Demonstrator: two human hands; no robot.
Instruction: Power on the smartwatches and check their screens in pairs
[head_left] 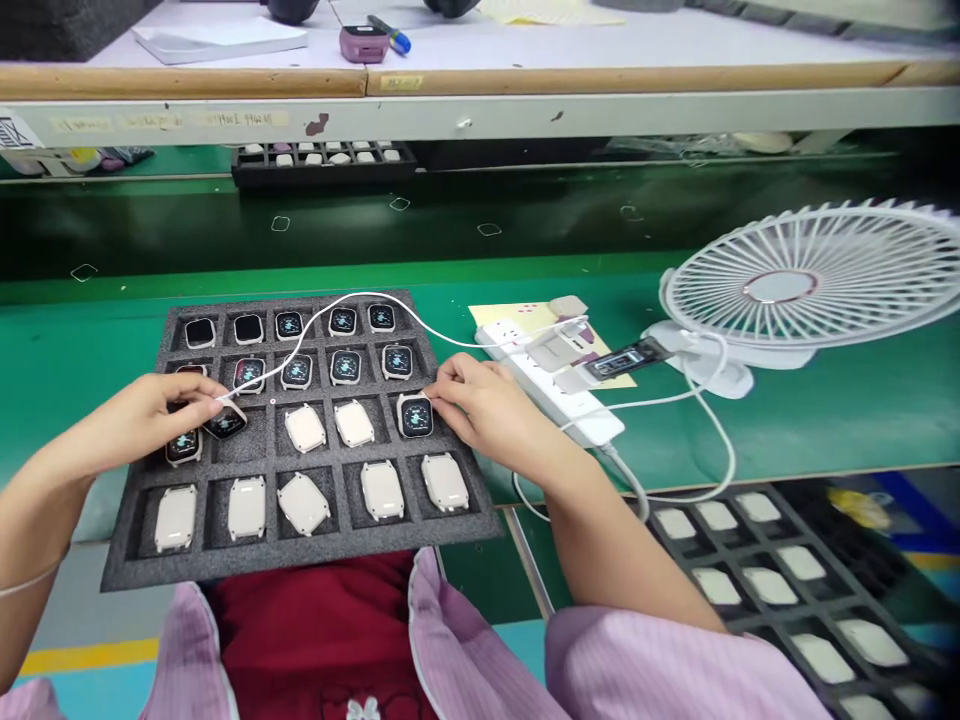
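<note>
A dark foam tray point(300, 562) holds rows of strapless smartwatches, some face up with lit screens, others lying with their pale backs up. My left hand point(174, 408) is closed with its fingertips on the end of a thin white cable point(373, 294). Just under those fingers a smartwatch point(227, 422) sits tilted at its compartment; whether the fingers also grip it is hard to make out. On the tray's right side, my right hand point(487, 400) pinches the upper corner of a lit smartwatch point(415, 417) in the third row.
Right of the tray lie a white power strip point(555, 385) with a plugged-in charger point(559, 345) and a white fan point(787, 285). Another watch tray point(757, 545) is low at the right. A shelf edge point(480, 82) crosses above, with a further tray point(322, 175) beneath it.
</note>
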